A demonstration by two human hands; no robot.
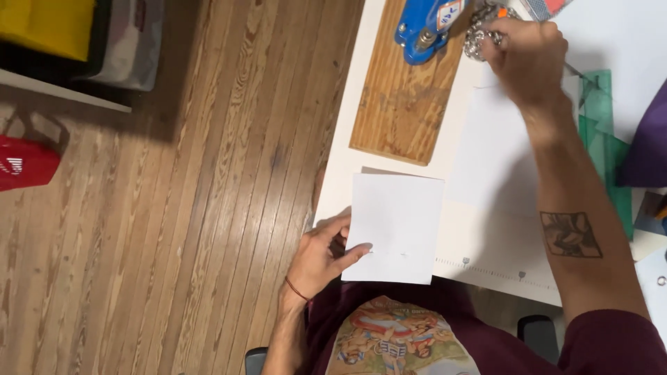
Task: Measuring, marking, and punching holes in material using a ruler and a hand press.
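Note:
My left hand grips the left edge of a white sheet of paper and holds it above the near edge of the white table. My right hand reaches across to the far side of the table, with its fingers closed on a shiny silver clump of small metal pieces. Right beside that clump a blue hand press tool rests on a long wooden board.
A green transparent set square and purple cloth lie at the table's right. A ruler strip runs along the near edge. On the wooden floor to the left are a red object and a yellow bag.

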